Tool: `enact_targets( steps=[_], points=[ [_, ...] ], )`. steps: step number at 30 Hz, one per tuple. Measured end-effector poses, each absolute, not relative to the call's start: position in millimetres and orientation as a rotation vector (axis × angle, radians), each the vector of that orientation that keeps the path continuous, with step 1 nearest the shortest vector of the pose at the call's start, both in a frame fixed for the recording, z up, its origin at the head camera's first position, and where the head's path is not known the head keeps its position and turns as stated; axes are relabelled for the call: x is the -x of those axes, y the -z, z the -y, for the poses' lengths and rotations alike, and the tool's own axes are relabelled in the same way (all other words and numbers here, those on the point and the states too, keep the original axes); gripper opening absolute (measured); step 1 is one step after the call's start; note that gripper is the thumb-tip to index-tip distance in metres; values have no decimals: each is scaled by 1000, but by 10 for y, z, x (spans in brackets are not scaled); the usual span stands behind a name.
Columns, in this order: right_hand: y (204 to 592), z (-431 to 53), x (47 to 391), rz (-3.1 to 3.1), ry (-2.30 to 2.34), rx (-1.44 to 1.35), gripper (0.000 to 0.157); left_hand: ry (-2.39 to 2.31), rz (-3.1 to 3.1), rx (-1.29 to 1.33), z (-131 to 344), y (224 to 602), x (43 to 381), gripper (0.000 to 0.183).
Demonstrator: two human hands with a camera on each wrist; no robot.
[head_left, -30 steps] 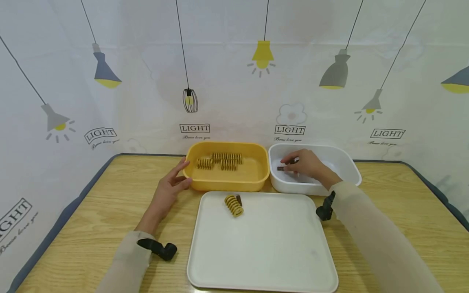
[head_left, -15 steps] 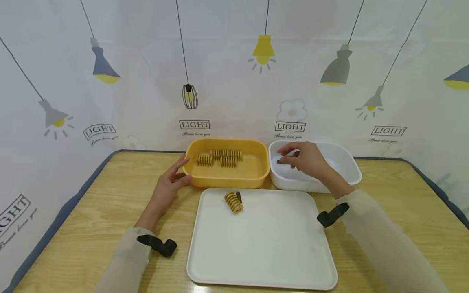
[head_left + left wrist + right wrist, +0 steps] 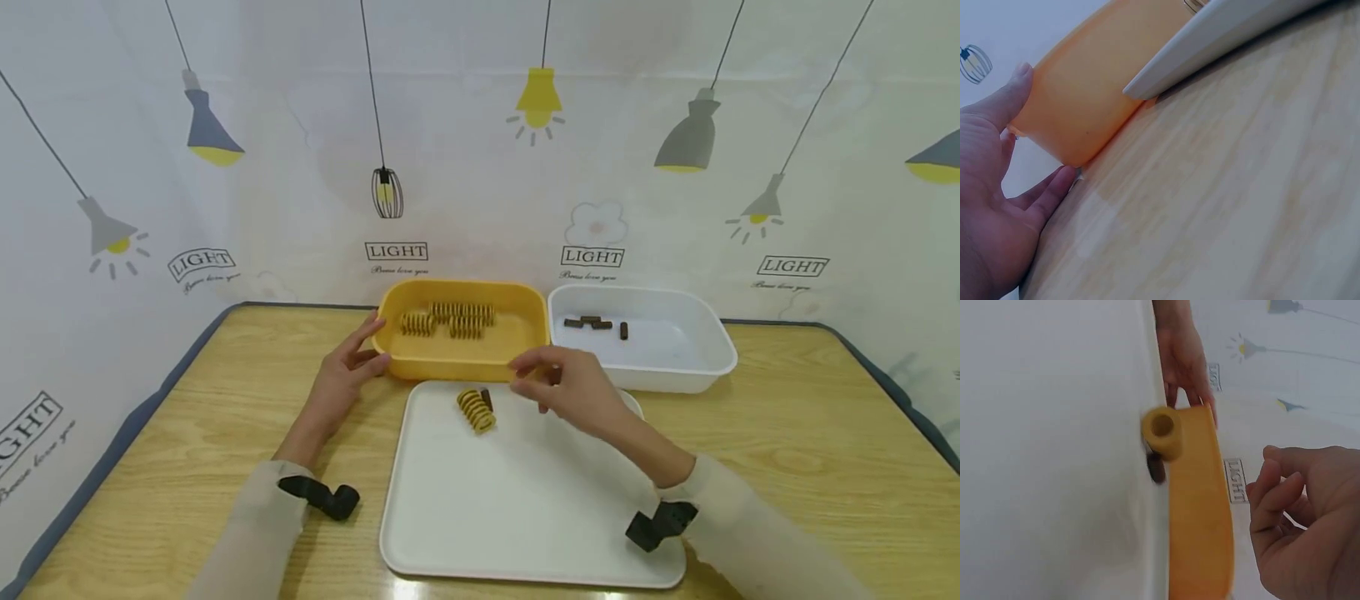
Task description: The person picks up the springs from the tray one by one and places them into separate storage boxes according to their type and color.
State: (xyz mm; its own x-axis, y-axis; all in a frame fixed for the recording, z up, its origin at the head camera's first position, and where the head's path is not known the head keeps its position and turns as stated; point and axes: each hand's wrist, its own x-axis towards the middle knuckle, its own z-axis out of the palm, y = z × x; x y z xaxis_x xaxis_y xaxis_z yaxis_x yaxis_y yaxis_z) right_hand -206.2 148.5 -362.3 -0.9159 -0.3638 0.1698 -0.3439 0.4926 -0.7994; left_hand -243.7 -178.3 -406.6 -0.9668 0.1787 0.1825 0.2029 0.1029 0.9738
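Note:
My left hand (image 3: 339,382) touches the left end of the yellow bin (image 3: 450,367), its fingers spread along the bin's side, as the left wrist view also shows. Several yellow coil springs (image 3: 462,313) lie inside that bin. Over the far part of the white tray (image 3: 525,517), my right hand (image 3: 581,392) hovers with loosely bent fingers; nothing shows between them in the right wrist view. Left of it on the tray, a thick yellow spring (image 3: 476,411) lies against a small dark brown cylinder (image 3: 487,398). The white bin (image 3: 667,379) contains several similar brown cylinders (image 3: 624,331).
Side by side, the two bins stand behind the tray on a wooden table (image 3: 187,467). A backdrop cloth (image 3: 465,150) printed with lamps rises directly behind them. Black wrist cameras (image 3: 330,500) are strapped over both sleeves.
My right hand has come out of the white bin, moving left and toward me over the tray. The brown cylinders in that bin are now uncovered. My left hand stays at the yellow bin.

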Motion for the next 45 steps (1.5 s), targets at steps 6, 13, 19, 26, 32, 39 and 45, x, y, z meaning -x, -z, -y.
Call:
enact_targets(
  steps=[6, 13, 19, 26, 32, 39, 45],
  points=[
    [3842, -1148, 1993, -2693, 1336, 666, 29, 2063, 2301, 404, 1793, 4073, 2445, 57],
    [3958, -958, 2029, -2838, 1244, 753, 30, 2064, 2312, 397, 1784, 4084, 2455, 58],
    [3979, -913, 2042, -2816, 1179, 835, 28, 2071, 2319, 384, 1790, 4077, 2457, 58],
    [4006, -897, 2044, -2718, 1198, 846, 31, 2064, 2322, 383, 1793, 4067, 2458, 58],
    [4050, -860, 2030, -2755, 1155, 934, 34, 2060, 2318, 402, 1796, 4077, 2454, 58],
    [4072, -846, 2034, -2741, 1136, 965, 32, 2060, 2324, 394, 1809, 4095, 2452, 57],
    [3888, -867, 2055, -2696, 1198, 901, 32, 2050, 2335, 394, 1798, 4088, 2458, 57]
  ],
)
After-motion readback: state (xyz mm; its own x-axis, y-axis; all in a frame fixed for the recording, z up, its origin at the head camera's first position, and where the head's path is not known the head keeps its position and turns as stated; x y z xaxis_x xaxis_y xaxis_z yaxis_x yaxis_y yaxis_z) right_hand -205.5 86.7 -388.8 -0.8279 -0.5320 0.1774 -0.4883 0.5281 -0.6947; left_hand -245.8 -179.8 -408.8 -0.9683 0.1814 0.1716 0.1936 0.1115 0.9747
